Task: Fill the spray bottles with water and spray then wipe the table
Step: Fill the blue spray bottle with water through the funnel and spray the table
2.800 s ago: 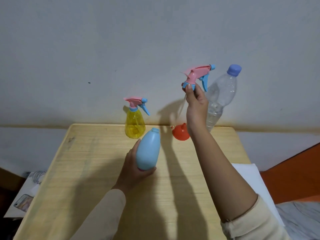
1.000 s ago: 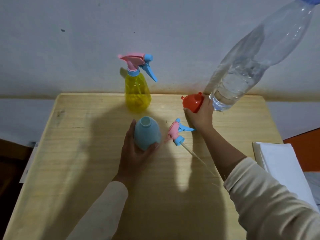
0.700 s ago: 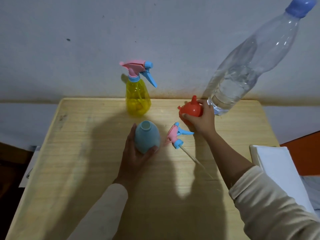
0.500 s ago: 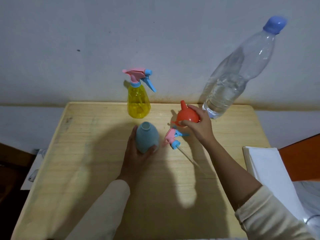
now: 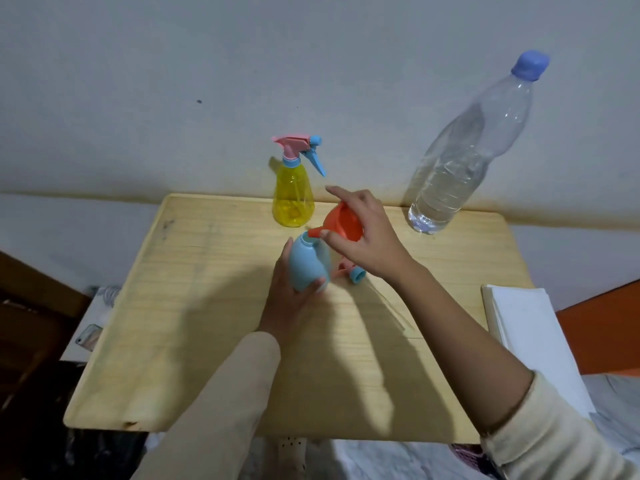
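Blue bottle (image 5: 308,265): uncapped, upright on the counter (image 5: 207,306), just toward 12 o'clock from its middle.
Left hand (image 5: 291,299): wrapped round the blue bottle from the 7 o'clock side, with the thumb up one flank and the fingertips curled round the other.
Right hand (image 5: 367,244): pinches the orange funnel between thumb and fingers, with the forefinger stretched out toward 11 o'clock.
Orange funnel (image 5: 343,221): held tilted, with the spout tip at the blue bottle's open mouth and the bowl toward 2 o'clock; whether the tip is inside cannot be told.
Trigger head (image 5: 355,273): lies on the counter at 3 o'clock of the blue bottle, mostly hidden under the right hand; its thin tube trails toward 5 o'clock.
Yellow spray bottle (image 5: 293,199): stands capped at the 12 o'clock edge, by the wall.
Water bottle (image 5: 460,161): clear, blue-capped and partly filled, at the 1 o'clock corner.
White pad (image 5: 530,341): off the counter at 3 o'clock.
Phone (image 5: 88,337): below the counter's edge at 9 o'clock.
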A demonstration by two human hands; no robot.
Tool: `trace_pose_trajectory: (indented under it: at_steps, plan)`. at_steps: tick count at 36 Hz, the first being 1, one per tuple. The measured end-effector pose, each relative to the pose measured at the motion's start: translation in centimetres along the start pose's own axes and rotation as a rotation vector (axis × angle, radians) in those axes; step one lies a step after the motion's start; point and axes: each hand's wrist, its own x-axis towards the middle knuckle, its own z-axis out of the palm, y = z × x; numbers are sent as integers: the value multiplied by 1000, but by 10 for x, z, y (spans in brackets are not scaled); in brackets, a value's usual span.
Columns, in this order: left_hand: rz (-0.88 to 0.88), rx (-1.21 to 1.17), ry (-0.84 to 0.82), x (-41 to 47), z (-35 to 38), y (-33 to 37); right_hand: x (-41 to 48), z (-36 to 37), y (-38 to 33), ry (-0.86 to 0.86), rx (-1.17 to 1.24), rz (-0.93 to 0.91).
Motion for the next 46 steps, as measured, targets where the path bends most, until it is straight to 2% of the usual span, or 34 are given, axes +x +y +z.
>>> trace_pose_trajectory:
  at_steps: [5, 10, 15, 25, 33, 38, 41, 46]
  plan:
    - [13, 15, -6, 2, 1, 4, 9, 0, -18, -160, -190, -50]
    - [-34, 44, 2, 7, 2, -2, 17, 8, -28, -220, -451, -161]
    - [-26, 102, 13, 14, 3, -11, 19, 27, -29, -243, -580, -185]
    - [53, 151, 51, 8, -3, 1, 14, 36, -31, -126, -564, -173]
    - [95, 168, 28, 4, -10, 23, 12, 39, -34, -185, -601, -132]
    - [-2, 240, -16, -2, -11, 37, 6, 24, -35, -224, -600, -157]
    - [21, 265, -88, -4, -17, 42, -1, 5, -38, -227, -589, -185]
    - [-32, 452, -30, -36, -12, 77, -27, -37, -41, -243, -596, -185]
